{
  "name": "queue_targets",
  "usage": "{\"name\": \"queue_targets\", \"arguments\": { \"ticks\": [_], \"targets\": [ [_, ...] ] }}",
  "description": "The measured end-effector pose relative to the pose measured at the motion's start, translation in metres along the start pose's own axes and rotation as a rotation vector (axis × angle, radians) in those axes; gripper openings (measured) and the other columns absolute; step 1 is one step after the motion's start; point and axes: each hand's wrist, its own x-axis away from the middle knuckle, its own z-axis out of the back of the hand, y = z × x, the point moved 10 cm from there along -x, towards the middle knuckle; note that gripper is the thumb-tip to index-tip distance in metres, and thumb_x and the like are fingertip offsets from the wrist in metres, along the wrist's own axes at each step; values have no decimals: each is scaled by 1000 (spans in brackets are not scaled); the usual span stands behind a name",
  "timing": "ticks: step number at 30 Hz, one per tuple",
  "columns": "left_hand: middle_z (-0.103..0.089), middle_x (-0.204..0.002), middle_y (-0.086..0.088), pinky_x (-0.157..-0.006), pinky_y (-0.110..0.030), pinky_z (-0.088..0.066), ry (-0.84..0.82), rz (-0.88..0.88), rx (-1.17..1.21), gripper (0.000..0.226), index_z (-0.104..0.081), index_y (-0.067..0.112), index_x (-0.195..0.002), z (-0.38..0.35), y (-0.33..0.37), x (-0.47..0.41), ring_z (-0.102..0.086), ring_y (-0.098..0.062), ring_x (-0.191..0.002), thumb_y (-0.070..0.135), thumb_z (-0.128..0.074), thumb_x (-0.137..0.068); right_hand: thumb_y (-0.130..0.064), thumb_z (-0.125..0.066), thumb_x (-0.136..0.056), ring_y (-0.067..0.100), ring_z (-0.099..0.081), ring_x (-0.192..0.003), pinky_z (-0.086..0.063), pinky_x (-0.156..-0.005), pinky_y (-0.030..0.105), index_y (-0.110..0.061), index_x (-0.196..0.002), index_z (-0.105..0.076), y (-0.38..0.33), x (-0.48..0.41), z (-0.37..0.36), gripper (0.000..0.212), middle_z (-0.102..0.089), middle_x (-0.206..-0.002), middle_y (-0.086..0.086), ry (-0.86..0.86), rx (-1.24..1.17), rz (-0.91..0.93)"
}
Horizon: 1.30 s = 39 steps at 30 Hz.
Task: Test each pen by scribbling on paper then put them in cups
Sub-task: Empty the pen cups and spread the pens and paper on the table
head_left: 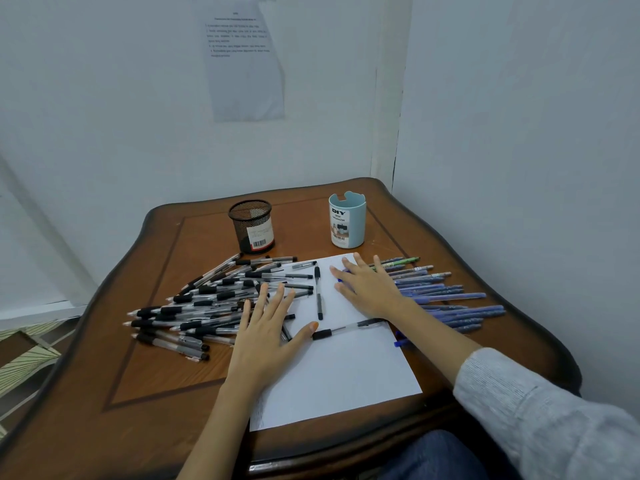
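No pen is held at this moment. The left hand (266, 327) is laid flat with the fingers spread, partly on the heap of clear pens with black grips (207, 299) and partly on the white sheet of paper (346, 368). The right hand (369, 289) is spread flat on the far right part of the sheet, beside the row of blue pens (450, 301). Two more black-grip pens lie loose on the paper; the crosswise pen (346, 328) is just beside the left thumb. The black wire-mesh cup (251, 225) and the pale blue plastic cup (347, 220) stand behind the paper on the brown wooden desk (138, 375), and no pen is seen standing out of either. The step in hand is judged to be the taking of a first pen. The crosswise pen, being nearest, is probably best pinched at its grip, while the sheet is pressed down by the other hand, so that it cannot slide when a bare part is scribbled on.
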Motion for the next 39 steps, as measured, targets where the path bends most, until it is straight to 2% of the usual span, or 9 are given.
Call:
{"name": "queue_targets", "arguments": {
  "ticks": [11, 16, 20, 24, 28, 31, 34, 36, 39],
  "targets": [
    [5, -157, 21, -117, -33, 17, -7, 9, -3, 92, -8, 38, -151, -1, -1, 0, 25, -1, -141, 85, -6, -72, -25, -32, -104, 25, -23, -145, -12, -118, 42, -22, -145, -41, 29, 9, 7, 41, -32, -155, 6, 107, -162, -62],
    [1, -157, 18, -117, -33, 15, 7, 9, 22, 93, -12, 36, -152, 0, -1, -1, 22, -3, -142, 85, -7, -72, -22, -33, -105, 24, -29, -143, -17, -118, 40, -21, -144, -41, 34, 12, 16, 41, -36, -153, 6, 186, -121, -140],
    [1, -157, 16, -116, -29, 17, 28, -4, 17, 92, -14, 34, -152, 4, 2, 1, 19, -4, -144, 82, -6, -73, -27, -30, -105, 24, -22, -146, -12, -118, 44, -20, -149, -31, 41, 22, 20, 44, -29, -156, 5, 175, -149, -218],
    [-22, -156, 6, -116, -24, 11, 139, -25, 20, 83, -31, 20, -149, 17, 5, 2, -3, -8, -146, 70, -12, -85, -23, -40, -103, 21, -29, -143, -10, -120, 39, -18, -146, -36, 52, 51, 29, 44, -35, -153, 4, 265, -284, -265],
    [-53, -139, -9, -119, -33, -8, 218, -101, -157, 69, -54, 10, -133, 21, 32, 6, -39, -22, -137, 54, -16, -97, -25, -40, -102, 18, -37, -139, -7, -119, 36, -18, -138, -49, 43, 90, 29, 38, -49, -144, 2, 369, -342, -224],
    [-30, -155, -2, -115, -29, 8, 62, -115, -64, 86, -39, 17, -145, 5, 61, -4, -14, -17, -147, 67, -3, -84, -28, -33, -100, 18, -44, -135, -9, -118, 40, -15, -131, -58, 22, 102, 23, 42, -58, -135, 2, 420, -285, -124],
    [0, -161, 1, -112, -31, 18, -160, -183, -112, 100, -12, 19, -153, -28, 88, -15, 11, -15, -147, 79, 5, -76, -24, -34, -93, 26, -63, -114, -26, -108, 50, -6, -117, -67, 14, 112, 30, 44, -70, -113, 8, 562, -158, -99],
    [8, -161, 0, -110, -32, 21, -242, -195, -151, 99, -3, 18, -154, -43, 90, -20, 16, -16, -146, 74, 7, -73, -22, -36, -91, 28, -66, -108, -32, -102, 54, -4, -115, -67, 12, 115, 33, 44, -72, -108, 10, 614, -110, -90],
    [9, -161, -2, -110, -34, 22, -231, -150, -200, 94, -2, 18, -154, -46, 73, -31, 17, -17, -146, 67, 13, -75, -22, -46, -88, 25, -63, -115, -23, -108, 47, -7, -123, -63, 12, 109, 24, 41, -69, -117, 8, 558, -115, -82]
  ]
}}
